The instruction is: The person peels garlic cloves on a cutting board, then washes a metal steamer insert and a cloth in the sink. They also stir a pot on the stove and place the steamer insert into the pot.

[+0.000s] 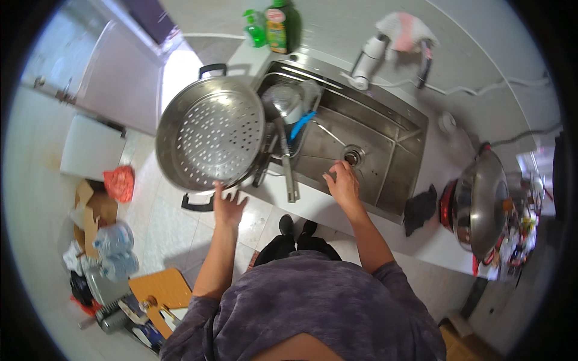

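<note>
A large perforated metal steamer pot (212, 131) with black side handles stands at the left of the sink. My left hand (229, 206) is at its near rim, beside the lower handle, fingers spread; whether it touches the rim is unclear. My right hand (344, 182) hangs over the near edge of the stainless steel sink (379, 158), fingers slightly curled, holding nothing, near the drain (353, 155). Between pot and sink basin, a wire basket (314, 101) holds a bowl under clear plastic (283, 100) and a blue utensil (301, 125). A cleaver or similar long-handled tool (289, 173) lies across the counter edge.
Green soap bottles (277, 29) stand behind the sink. A white faucet (368, 61) is at the back, with a towel (406, 31) hanging nearby. At right are a dark cloth (420, 210) and a lidded wok (485, 203). Water jugs (115, 239) and a cutting board (162, 289) lie lower left.
</note>
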The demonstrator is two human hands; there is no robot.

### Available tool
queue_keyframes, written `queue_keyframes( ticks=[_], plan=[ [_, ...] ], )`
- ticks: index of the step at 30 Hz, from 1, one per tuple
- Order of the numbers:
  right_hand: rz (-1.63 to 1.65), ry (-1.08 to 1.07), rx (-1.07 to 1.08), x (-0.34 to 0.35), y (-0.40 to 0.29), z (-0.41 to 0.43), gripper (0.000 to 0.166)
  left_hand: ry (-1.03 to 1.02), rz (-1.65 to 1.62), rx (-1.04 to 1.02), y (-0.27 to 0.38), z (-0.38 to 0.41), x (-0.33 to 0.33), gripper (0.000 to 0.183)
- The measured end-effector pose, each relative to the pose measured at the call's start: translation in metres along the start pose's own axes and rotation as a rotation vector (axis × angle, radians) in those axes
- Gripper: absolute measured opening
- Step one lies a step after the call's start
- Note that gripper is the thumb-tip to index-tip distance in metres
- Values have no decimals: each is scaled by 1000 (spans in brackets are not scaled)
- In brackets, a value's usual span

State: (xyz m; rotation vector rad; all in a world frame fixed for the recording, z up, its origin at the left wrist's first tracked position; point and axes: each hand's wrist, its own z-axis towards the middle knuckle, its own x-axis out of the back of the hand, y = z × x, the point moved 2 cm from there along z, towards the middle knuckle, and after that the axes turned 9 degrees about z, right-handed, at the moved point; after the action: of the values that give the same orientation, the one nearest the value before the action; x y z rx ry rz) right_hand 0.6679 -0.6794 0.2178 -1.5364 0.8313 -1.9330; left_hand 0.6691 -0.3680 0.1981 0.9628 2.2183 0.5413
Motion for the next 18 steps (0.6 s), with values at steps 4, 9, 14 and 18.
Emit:
queue_keyframes(
  ticks=[4,9,14,18],
  plan=[
    [-119,65,9,13,34,-9,18,-11,-78,14,4,14,-7,98],
    [-125,-149,-229,35,53,-33,30,112,-144,53,14,12,-26,46],
    [-341,232,-187,86,101,-75,41,69,-250,48,29,73,28,35],
    [-551,407,-464,145,131,-110,58,-23,-217,80,41,54,35,40]
  ],
)
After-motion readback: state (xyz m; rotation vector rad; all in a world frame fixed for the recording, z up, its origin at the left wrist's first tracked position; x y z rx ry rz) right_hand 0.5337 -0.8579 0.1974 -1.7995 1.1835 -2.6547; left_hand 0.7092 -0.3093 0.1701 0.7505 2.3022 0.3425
